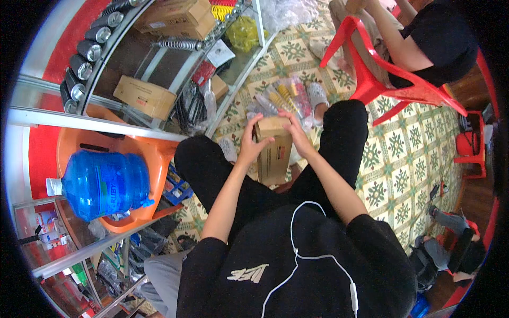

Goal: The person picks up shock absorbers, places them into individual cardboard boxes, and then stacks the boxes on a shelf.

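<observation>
Between my knees stands a narrow brown cardboard box, upright or slightly tilted, with printing on its side. My left hand grips its upper left side, thumb across the near edge. My right hand presses the upper right side, fingers over the top edge. The lid flaps look closed, and the box's lower end is partly hidden near my lap. Just beyond it on the tiled floor lie several plastic-wrapped coil springs, yellow, red and pale.
A glass display case on the left holds cardboard boxes and a coil-over shock absorber. An orange chair bears a blue water jug. At upper right a person sits on a red plastic chair.
</observation>
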`<action>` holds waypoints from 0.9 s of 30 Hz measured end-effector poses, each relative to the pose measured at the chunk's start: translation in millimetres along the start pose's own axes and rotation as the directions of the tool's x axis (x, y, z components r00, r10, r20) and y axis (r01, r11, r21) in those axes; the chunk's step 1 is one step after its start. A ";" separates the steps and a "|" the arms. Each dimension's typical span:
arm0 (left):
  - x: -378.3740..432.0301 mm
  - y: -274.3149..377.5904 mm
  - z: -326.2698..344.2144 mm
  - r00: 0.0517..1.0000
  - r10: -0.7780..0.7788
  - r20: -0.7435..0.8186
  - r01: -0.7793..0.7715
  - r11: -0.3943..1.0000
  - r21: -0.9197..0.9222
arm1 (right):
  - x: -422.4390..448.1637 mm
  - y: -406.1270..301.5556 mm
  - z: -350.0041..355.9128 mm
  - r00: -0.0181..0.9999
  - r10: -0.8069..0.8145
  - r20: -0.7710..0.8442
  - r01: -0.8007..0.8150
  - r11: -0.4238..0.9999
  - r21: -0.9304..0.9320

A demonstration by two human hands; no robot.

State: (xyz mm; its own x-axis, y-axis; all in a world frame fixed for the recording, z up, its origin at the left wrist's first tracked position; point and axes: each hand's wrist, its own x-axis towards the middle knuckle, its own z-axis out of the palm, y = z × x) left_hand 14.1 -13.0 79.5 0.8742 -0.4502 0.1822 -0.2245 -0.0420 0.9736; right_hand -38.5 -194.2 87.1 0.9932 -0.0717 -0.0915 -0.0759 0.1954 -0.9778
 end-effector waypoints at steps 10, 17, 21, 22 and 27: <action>-0.6 -3.4 -6.8 0.995 0.086 0.052 -0.094 0.981 0.169 | 1.7 -0.2 1.0 0.998 -0.050 0.041 0.055 0.990 -0.130; 4.0 -7.6 -28.2 0.978 0.127 -0.167 -0.079 0.960 0.268 | 2.1 -3.6 5.8 0.976 0.185 -0.115 -0.152 0.957 0.249; 10.4 -7.9 -53.8 0.700 -0.303 -0.647 -0.028 0.893 -0.449 | 13.1 38.1 -23.9 0.884 0.187 -0.428 -0.161 0.982 0.096; 10.9 -9.4 -60.6 0.625 -0.324 -0.711 -0.094 0.872 -0.480 | 14.9 40.8 -29.5 0.845 0.136 -0.517 -0.137 0.990 0.037; 8.2 -5.6 -81.4 0.556 -0.360 -0.749 -0.154 0.841 -0.519 | 13.4 16.8 -32.1 0.680 -0.083 -0.728 0.057 0.997 -0.061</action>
State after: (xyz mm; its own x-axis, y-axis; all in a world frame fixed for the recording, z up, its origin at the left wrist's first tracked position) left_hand 57.5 56.2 86.7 0.8893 0.4332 -0.1465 -0.1001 0.4970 0.8619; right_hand -29.3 -223.3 63.4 0.6180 -0.7773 -0.1181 -0.0242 0.1313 -0.9910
